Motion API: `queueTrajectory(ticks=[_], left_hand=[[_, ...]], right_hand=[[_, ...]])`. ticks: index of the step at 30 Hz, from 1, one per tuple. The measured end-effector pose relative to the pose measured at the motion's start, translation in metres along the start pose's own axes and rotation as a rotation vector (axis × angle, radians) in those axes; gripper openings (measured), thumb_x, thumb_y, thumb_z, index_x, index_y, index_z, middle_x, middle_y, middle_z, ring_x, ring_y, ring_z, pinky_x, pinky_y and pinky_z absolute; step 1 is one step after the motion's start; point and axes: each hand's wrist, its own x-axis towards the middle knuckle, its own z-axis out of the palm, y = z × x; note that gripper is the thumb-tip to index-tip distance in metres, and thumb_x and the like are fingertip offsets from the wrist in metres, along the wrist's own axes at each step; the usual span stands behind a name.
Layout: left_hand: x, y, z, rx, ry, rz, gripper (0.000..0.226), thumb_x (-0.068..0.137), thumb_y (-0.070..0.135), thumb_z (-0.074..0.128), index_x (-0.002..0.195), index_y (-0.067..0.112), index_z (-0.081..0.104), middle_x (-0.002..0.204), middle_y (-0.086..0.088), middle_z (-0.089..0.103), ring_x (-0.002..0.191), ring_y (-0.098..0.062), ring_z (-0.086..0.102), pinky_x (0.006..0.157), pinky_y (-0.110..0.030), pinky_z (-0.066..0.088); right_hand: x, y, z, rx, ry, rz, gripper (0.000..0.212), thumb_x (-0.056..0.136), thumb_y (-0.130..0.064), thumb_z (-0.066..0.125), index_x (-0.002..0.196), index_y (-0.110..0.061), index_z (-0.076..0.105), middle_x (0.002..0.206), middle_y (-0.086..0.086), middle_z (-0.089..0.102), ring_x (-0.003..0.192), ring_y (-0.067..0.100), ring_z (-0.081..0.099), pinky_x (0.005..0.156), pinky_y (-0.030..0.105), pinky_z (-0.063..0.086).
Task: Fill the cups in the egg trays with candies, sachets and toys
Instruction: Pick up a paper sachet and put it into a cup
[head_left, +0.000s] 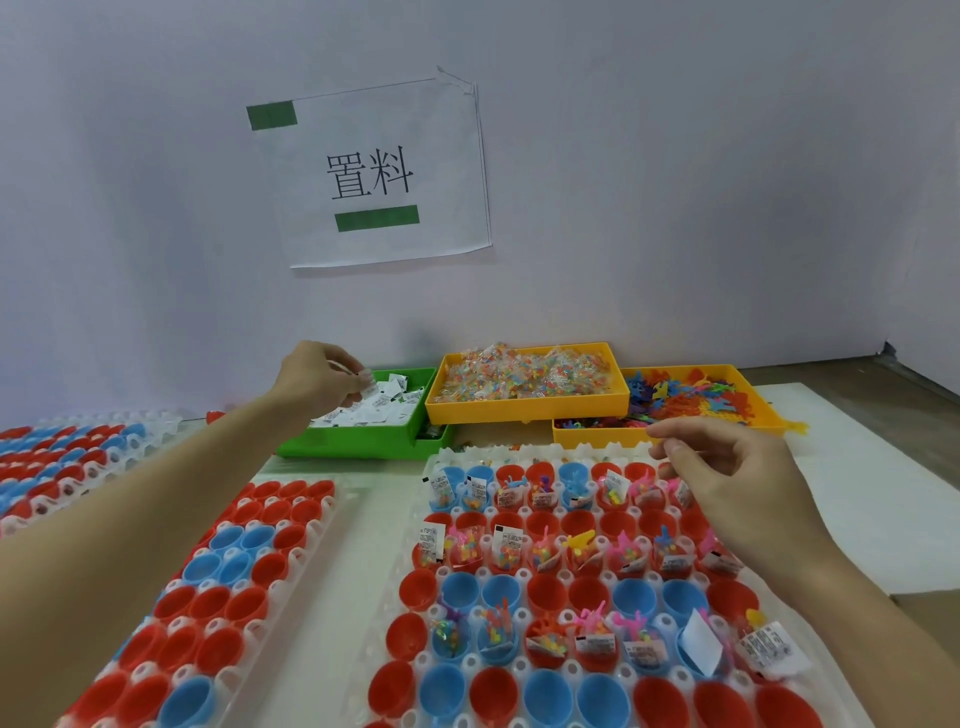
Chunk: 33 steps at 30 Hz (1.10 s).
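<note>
Plainly three supply bins stood at the wall. Green bin (358, 441): heaped with white printed sachets (384, 402). Middle yellow bin (524, 408): full of clear packets of coloured candies (524, 371), its right edge propped on the neighbour. Right yellow bin (597, 435): a tangle of flat plastic toys (691, 397) in many colours.

Left hand (324, 376), reached over the green bin, pinched a few sachets between thumb and fingertips. Right hand (727, 467), held above the far right corner of the nearest tray, fingers loosely curled, thumb near the forefinger; whether anything sat between them could not be told.

Three clear egg trays on the table, all seated with red and blue cups. Right tray (395, 597): far row, third row and fifth row loaded with candy packet, sachet and toy; the rows between, and the nearest row, held bare cups (545, 595). One white sachet (701, 642) stood upright in a blue cup near the right forearm. Middle tray (322, 525): cups with nothing in them, mostly red, some blue. Left tray (156, 423), partly cut by the frame edge: contents too small to tell.

Above the bins, one paper sign (384, 171) fixed to the wall with two green tape strips.
</note>
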Motion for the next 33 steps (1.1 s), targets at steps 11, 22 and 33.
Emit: queueTrajectory(ticks=[11,22,33], left_hand=[[-0.16,0.011,0.014,-0.236,-0.185,0.315,0.01,0.089,0.007,0.069,0.083,0.015,0.071,0.078,0.002,0.073,0.071,-0.007,0.066,0.065,-0.02,0.053],[-0.2,-0.008,0.013,-0.066,-0.547,0.376,0.008,0.087,0.01,0.071,0.086,0.017,0.075,0.081,0.004,0.071,0.073,-0.015,0.064,0.075,-0.034,0.056],[-0.205,-0.008,0.014,0.077,-0.566,0.395,0.008,0.084,0.017,0.073,0.084,0.026,0.074,0.079,0.013,0.067,0.068,-0.005,0.059,0.071,-0.027,0.055]], right_hand=[[-0.001,-0.004,-0.001,0.015,-0.014,-0.018,0.028,0.097,-0.011,0.06,0.092,-0.037,0.071,0.087,-0.011,0.073,0.085,0.009,0.069,0.073,0.023,0.052],[-0.001,-0.004,-0.002,-0.018,-0.024,-0.058,0.028,0.095,-0.01,0.062,0.092,-0.037,0.073,0.087,-0.01,0.074,0.079,-0.001,0.068,0.069,0.009,0.053],[-0.002,-0.005,-0.003,-0.035,-0.023,-0.052,0.028,0.095,-0.009,0.062,0.092,-0.035,0.073,0.087,-0.009,0.074,0.08,-0.001,0.067,0.07,0.009,0.053]])
